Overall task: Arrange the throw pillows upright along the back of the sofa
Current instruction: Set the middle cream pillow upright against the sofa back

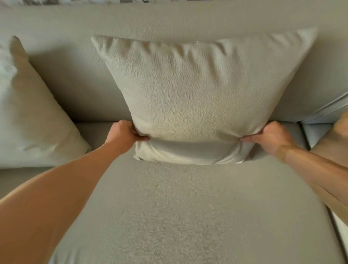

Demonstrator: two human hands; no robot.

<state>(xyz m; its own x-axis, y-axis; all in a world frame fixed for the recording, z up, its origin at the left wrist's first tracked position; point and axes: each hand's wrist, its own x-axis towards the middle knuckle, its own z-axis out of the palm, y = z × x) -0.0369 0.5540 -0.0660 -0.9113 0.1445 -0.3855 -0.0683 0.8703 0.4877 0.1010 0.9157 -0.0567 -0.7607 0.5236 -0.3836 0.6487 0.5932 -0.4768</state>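
Note:
A large beige textured throw pillow (195, 98) stands upright in the middle of the sofa, leaning against the sofa back (169, 20). Its bottom edge rests on the seat cushion (188, 207) and bulges forward. My left hand (124, 134) pinches the pillow's lower left side. On the lower right side my right hand (271, 136) grips it the same way. A second pale pillow (32, 120) leans upright against the back at the far left, apart from the middle one.
At the right edge a pale blue-grey cushion or sofa section (331, 111) meets the seat along a seam. A tan shape (337, 139) shows at the far right. A patterned surface (75, 1) runs behind the sofa top.

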